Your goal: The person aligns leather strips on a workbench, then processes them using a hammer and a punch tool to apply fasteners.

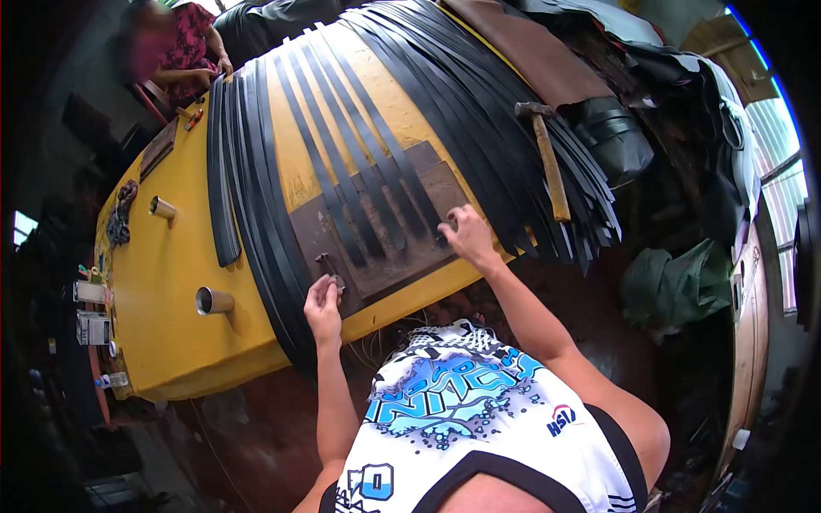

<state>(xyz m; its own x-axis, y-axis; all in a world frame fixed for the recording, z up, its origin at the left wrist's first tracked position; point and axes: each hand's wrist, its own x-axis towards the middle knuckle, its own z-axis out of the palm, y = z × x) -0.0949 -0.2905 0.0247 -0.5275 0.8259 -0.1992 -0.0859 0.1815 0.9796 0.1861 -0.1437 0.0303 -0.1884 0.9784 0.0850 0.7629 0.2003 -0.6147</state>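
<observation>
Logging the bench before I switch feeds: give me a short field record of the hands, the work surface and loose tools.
left hand: closed on a small dark tool at the brown plate's near corner
right hand: fingertips on the end of a black strip
brown plate: flat on the yellow table, strips laid across it
hammer: lying on the strip pile, untouched
other person: at the table's far end

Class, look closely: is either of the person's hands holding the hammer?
No, the hammer lies on the black strips, apart from the right hand and left hand.
</observation>
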